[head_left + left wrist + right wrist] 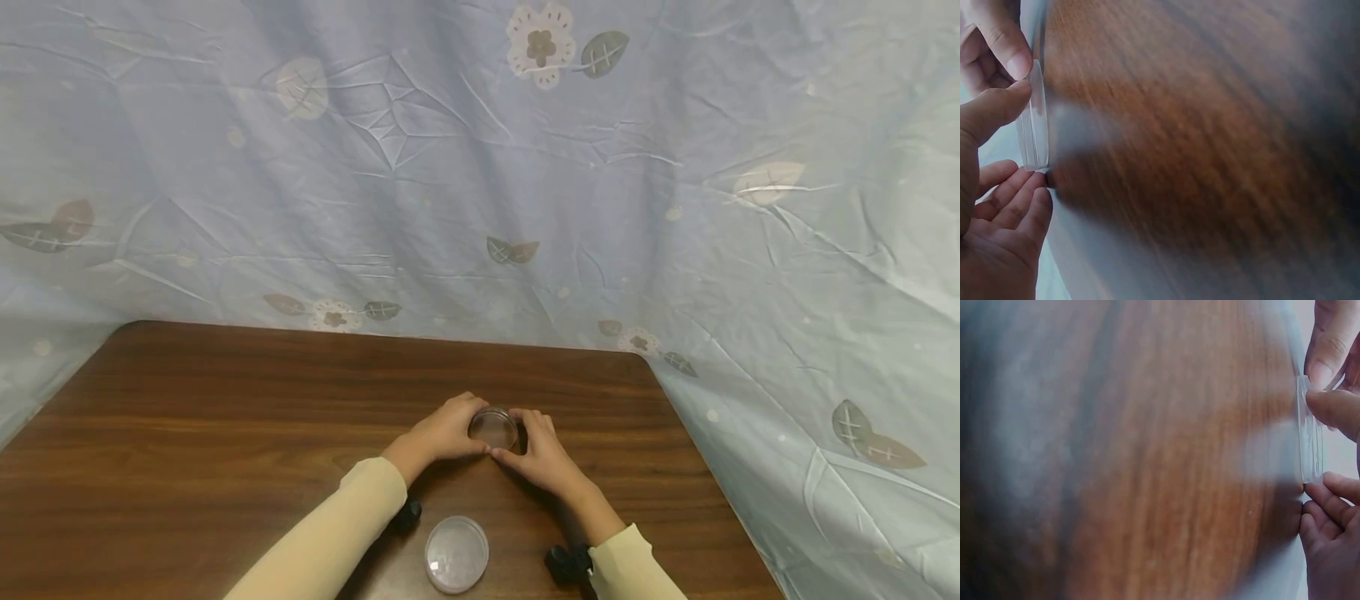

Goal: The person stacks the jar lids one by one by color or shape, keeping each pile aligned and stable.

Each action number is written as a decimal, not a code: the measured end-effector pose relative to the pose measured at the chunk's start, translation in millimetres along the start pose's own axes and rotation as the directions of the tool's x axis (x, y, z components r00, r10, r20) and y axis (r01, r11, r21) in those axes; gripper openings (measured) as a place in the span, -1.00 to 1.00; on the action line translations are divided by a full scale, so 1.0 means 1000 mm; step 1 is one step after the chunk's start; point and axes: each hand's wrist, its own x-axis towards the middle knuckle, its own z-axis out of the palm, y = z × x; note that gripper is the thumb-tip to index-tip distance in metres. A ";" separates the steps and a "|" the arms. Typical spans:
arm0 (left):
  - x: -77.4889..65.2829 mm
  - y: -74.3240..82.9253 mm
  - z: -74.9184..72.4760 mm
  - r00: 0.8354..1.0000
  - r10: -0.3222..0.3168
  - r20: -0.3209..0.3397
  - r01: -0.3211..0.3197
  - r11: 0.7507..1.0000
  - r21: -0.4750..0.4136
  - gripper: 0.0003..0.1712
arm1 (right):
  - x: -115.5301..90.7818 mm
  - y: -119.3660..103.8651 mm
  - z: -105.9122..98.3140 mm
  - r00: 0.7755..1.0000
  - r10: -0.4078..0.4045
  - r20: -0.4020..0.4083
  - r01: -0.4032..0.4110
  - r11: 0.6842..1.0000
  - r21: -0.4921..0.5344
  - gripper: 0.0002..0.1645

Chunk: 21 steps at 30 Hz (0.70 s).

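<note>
1. A pale blue cloth [675, 208] printed with flowers and leaves hangs behind and drapes down past the right edge of the scene.
2. A dark wooden surface [187, 433] with rounded far corners carries everything else.
3. Both arms wear cream sleeves [337, 533] and reach toward the middle of the surface (a dark strap sits at each wrist).
4. The left hand [442, 433] curls its fingers and thumb round the left side of a small clear round dish [492, 428]; in the left wrist view the thumb and fingertips pinch its thin rim [1035, 119].
5. The right hand [543, 454] grips the same dish from the right, thumb and fingers closed on its edge [1310, 431].
6. The dish sits between the 2 hands, at mid-surface toward the far edge; whether it rests on the wood or is lifted cannot be told.
7. A second clear round dish [456, 553] lies flat near the front edge, between the forearms, well apart from the held 1.
</note>
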 end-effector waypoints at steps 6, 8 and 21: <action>0.000 -0.002 0.001 1.000 0.011 -0.004 -0.011 1.000 0.009 -0.19 | 0.000 0.000 0.000 1.000 -0.012 -0.004 0.012 1.000 -0.005 -0.10; 0.000 -0.003 0.001 1.000 0.013 -0.002 -0.013 1.000 0.014 -0.19 | -0.001 0.000 0.000 1.000 -0.014 -0.005 0.014 1.000 -0.003 -0.11; -0.001 -0.002 0.001 1.000 -0.004 0.019 0.004 1.000 0.028 -0.18 | -0.002 0.000 -0.001 1.000 -0.018 -0.008 0.018 1.000 0.013 -0.14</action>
